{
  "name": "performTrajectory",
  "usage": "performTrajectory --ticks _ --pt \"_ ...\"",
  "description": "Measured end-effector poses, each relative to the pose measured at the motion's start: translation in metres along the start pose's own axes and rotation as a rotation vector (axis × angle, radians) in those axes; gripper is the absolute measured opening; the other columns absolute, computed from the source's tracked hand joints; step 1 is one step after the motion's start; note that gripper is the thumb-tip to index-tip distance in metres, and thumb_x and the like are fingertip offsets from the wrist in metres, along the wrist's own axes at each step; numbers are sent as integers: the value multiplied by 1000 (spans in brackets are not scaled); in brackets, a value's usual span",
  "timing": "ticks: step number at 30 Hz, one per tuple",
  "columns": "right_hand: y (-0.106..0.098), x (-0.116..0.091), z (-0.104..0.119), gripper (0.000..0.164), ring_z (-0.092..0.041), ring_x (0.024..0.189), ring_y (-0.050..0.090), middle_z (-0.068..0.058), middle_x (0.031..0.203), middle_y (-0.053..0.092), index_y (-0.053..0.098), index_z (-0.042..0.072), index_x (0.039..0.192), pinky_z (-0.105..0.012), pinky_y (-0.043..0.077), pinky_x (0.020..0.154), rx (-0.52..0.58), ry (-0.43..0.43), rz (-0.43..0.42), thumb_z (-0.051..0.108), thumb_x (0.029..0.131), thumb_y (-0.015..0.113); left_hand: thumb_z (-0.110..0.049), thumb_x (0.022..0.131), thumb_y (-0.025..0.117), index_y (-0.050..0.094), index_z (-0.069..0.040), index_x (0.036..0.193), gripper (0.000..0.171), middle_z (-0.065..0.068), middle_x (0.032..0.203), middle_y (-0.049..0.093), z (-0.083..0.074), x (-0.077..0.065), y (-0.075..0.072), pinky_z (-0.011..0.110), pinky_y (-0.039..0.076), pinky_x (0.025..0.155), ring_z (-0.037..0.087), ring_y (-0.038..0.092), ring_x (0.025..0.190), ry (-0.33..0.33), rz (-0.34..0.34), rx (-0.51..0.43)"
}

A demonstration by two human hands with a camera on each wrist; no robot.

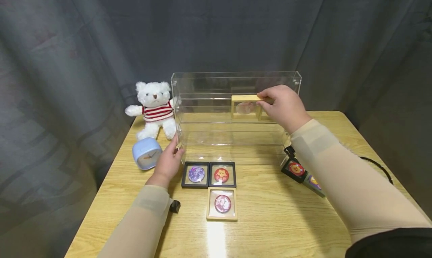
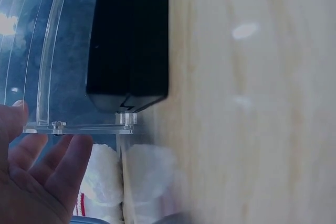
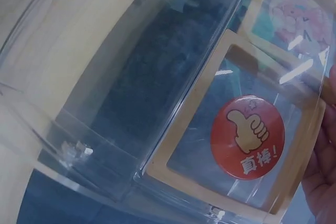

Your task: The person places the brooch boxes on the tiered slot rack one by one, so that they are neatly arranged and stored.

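A clear acrylic display shelf (image 1: 236, 75) with several tiers stands on the table. My left hand (image 1: 167, 164) holds its lower left side wall between thumb and fingers. At an upper tier, my right hand (image 1: 283, 106) pinches the top right corner of a light wooden-framed display case (image 1: 244, 108). That case has a pinkish round badge inside, seen in the right wrist view. Right beside it, partly behind my hand in the head view, is another wooden-framed case with a red thumbs-up badge (image 3: 248, 137).
Two black-framed badge cases (image 1: 209, 186) lie before the shelf, with a wooden-framed case (image 1: 222, 217) nearer me. More cases (image 1: 297, 168) lie at right, partly under my forearm. A white teddy bear (image 1: 158, 113) and a blue clock (image 1: 147, 153) stand left of the shelf.
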State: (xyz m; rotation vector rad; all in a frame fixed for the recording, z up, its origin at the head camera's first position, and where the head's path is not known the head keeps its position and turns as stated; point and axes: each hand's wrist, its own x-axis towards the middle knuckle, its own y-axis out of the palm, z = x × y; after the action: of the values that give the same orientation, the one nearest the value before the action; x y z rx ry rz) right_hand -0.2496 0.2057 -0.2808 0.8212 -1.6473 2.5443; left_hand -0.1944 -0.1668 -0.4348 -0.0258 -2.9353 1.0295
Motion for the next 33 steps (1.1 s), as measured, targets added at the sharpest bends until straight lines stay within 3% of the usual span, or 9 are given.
performTrajectory --ticks 6,14,21,27,33 --pt "1 2 -2 21 -29 113 56 -9 106 72 76 7 110 -46 45 99 -66 -75 -12 19 93 73 -26 105 51 10 -46 157 70 12 157 33 -1 -1 1 57 40 104 40 46 131 -16 -2 0" --pt "2 -5 2 25 -30 114 55 -11 113 70 74 6 116 -45 43 102 -85 -158 -60 14 92 72 -24 105 51 11 -42 158 69 14 156 34 -3 -2 3 55 42 103 39 47 130 -19 -5 -10" --pt "3 -20 20 32 -31 117 56 -10 122 66 71 7 121 -47 40 105 -28 -265 -120 19 91 75 -27 106 48 8 -45 157 67 11 158 31 -3 -2 3 55 41 104 39 46 131 -21 3 -7" --pt "21 -49 37 38 -22 98 63 -4 116 67 67 11 126 -41 54 84 63 -259 -11 28 92 73 -25 106 49 9 -45 157 68 12 157 33 -2 -3 3 56 43 102 39 46 130 -14 -2 -14" --pt "62 -79 44 43 -18 87 64 -2 110 68 66 13 127 -34 55 73 85 -208 202 35 91 74 -23 106 50 11 -44 158 69 13 157 34 -3 -1 3 55 43 102 39 47 130 -5 -8 -18"
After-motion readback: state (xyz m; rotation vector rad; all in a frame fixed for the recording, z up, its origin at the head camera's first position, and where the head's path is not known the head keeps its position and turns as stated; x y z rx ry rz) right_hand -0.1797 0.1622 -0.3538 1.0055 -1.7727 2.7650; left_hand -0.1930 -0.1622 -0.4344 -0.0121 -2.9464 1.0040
